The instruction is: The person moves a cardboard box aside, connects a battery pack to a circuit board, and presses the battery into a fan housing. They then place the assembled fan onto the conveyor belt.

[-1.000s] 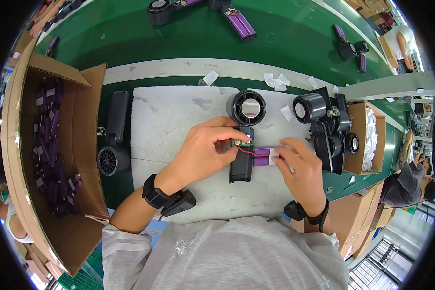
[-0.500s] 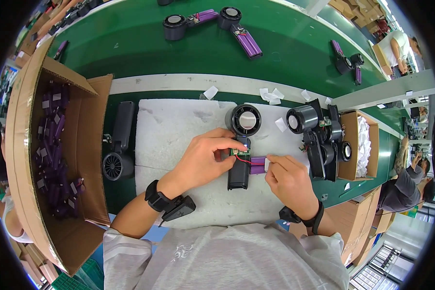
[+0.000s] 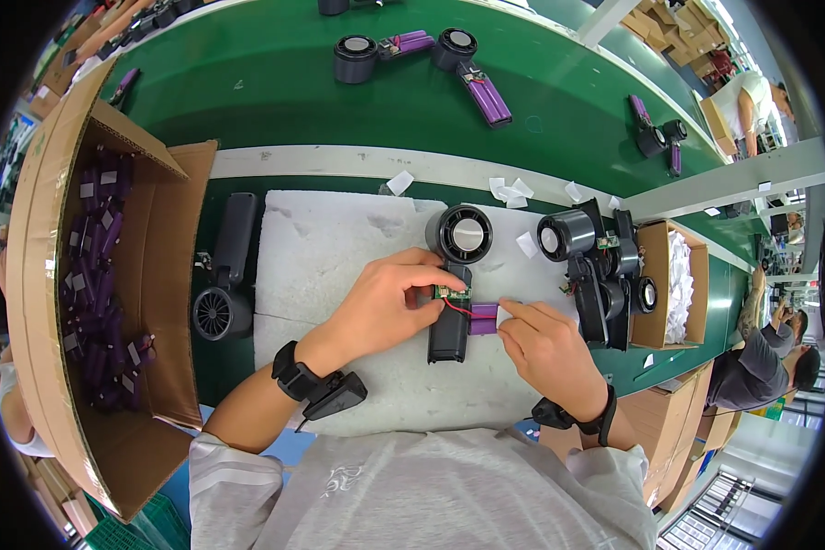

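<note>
A black handheld fan (image 3: 447,337) lies on the white foam pad with its round head away from me. My left hand (image 3: 385,298) pinches a small green circuit board (image 3: 454,293) at the top of the fan's handle. Thin red wire runs from the board to a purple battery pack (image 3: 483,318), which sits just right of the handle. My right hand (image 3: 552,353) is closed on the pack's right end, where a white patch (image 3: 503,316) shows by the fingertips. Its far end is hidden under my fingers.
An open carton (image 3: 170,312) of purple packs stands left, beside another black fan (image 3: 225,312). Several black fan parts (image 3: 596,284) are piled right, near a small box (image 3: 653,284) of white papers. Beyond the white rail (image 3: 293,160), fans with purple packs lie on the green belt (image 3: 266,92).
The head view has shifted slightly. Both hands keep their holds, and the battery pack stays beside the handle. Fans on the green belt appear a little farther right.
</note>
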A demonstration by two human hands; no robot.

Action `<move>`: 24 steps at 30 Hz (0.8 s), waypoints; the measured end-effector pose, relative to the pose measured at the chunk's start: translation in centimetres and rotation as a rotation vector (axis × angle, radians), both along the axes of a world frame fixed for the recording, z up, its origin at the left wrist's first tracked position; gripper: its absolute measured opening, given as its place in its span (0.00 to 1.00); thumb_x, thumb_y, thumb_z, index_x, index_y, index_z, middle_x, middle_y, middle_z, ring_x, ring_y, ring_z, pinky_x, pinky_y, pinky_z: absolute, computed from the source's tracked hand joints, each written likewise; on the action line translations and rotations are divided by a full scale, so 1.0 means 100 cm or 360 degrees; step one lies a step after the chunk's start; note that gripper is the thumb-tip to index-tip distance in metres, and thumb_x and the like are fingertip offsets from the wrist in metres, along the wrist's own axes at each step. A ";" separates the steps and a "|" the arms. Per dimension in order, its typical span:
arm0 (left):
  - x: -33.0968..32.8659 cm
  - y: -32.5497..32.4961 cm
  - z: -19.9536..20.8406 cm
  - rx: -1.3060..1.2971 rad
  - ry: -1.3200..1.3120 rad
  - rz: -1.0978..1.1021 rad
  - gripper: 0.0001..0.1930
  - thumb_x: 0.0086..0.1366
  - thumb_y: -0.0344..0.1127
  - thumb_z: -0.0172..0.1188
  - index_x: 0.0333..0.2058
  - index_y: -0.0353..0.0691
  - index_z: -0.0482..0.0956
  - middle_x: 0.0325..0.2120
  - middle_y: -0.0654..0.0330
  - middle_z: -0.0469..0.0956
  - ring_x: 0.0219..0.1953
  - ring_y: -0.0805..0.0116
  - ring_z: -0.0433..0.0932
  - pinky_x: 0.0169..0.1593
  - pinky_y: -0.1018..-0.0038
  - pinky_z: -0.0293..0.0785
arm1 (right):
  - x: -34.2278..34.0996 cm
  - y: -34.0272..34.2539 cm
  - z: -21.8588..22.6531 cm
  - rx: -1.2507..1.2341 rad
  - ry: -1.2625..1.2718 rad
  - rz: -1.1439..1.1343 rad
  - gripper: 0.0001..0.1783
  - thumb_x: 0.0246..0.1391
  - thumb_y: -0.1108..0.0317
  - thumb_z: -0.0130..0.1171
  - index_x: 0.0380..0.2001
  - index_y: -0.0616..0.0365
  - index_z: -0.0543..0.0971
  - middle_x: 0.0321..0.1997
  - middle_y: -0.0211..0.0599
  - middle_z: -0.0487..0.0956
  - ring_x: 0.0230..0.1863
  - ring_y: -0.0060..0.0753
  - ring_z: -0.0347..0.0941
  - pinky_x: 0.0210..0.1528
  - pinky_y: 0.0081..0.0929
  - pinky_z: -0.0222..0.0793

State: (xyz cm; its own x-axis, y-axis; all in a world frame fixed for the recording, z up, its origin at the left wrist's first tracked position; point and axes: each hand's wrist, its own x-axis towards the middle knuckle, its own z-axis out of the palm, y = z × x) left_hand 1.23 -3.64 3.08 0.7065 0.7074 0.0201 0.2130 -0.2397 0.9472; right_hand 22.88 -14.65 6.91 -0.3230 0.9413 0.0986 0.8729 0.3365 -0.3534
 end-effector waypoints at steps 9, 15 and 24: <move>-0.001 0.001 -0.001 0.0010 -0.0008 0.0006 0.15 0.51 0.24 0.62 0.40 0.44 0.84 0.42 0.54 0.78 0.33 0.68 0.78 0.36 0.77 0.74 | -0.006 0.003 -0.008 -0.0072 -0.0063 -0.0014 0.09 0.42 0.81 0.59 0.28 0.64 0.70 0.43 0.44 0.71 0.36 0.47 0.72 0.38 0.37 0.71; -0.001 0.000 -0.007 0.0010 -0.0057 0.0048 0.15 0.50 0.24 0.63 0.39 0.44 0.85 0.42 0.54 0.79 0.32 0.68 0.78 0.35 0.77 0.75 | 0.012 0.017 0.017 -0.0442 0.0278 -0.0067 0.10 0.43 0.82 0.58 0.29 0.64 0.69 0.42 0.44 0.71 0.35 0.43 0.71 0.37 0.32 0.70; -0.002 0.001 -0.013 0.0042 -0.0148 0.0140 0.15 0.48 0.23 0.63 0.37 0.43 0.84 0.35 0.55 0.78 0.27 0.66 0.77 0.33 0.73 0.76 | 0.039 0.066 0.062 0.0231 0.0268 -0.1199 0.18 0.45 0.73 0.64 0.42 0.62 0.74 0.39 0.39 0.77 0.37 0.33 0.73 0.37 0.27 0.70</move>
State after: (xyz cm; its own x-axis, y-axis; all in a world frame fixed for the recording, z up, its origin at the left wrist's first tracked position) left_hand 1.08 -3.55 1.77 0.6358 0.7651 0.1021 0.1457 -0.2488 0.9575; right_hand 26.82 -8.04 13.10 0.4275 0.8747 0.2283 0.8228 -0.2718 -0.4992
